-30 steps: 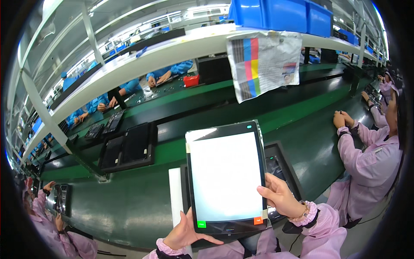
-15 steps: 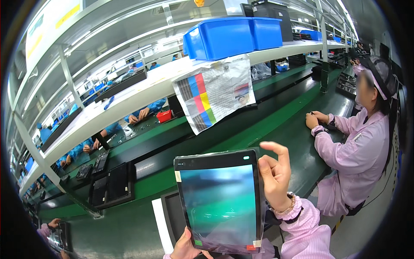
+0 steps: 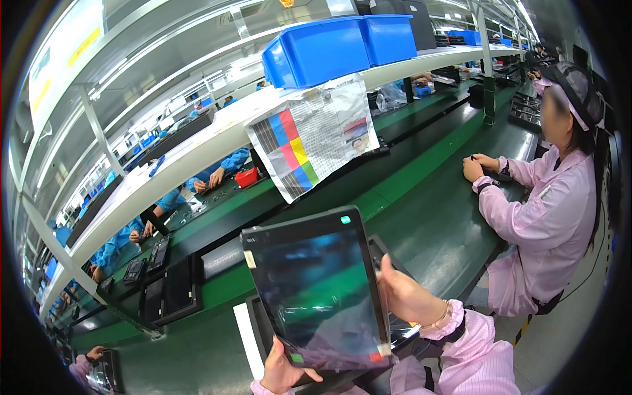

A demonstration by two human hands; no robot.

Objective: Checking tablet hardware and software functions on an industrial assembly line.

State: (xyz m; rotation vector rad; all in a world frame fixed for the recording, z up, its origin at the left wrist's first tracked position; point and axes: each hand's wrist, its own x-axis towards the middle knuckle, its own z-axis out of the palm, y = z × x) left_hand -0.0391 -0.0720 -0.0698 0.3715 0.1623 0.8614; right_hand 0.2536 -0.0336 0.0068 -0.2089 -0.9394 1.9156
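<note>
Glossy dark rectangular tablet, both hands clamped on it: left hand below, right hand alongside.

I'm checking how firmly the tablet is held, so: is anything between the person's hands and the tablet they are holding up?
Nothing visible. The left hand grips the tablet at its lower edge, thumb on the front, and the right hand holds its right edge directly. Only a dark tray lies behind it on the green bench.

I count one dark tablet panel in my two hands: left hand, right hand. Beyond my grip, two blue bins, one colour chart sheet, one pink-coated co-worker right of it
</note>
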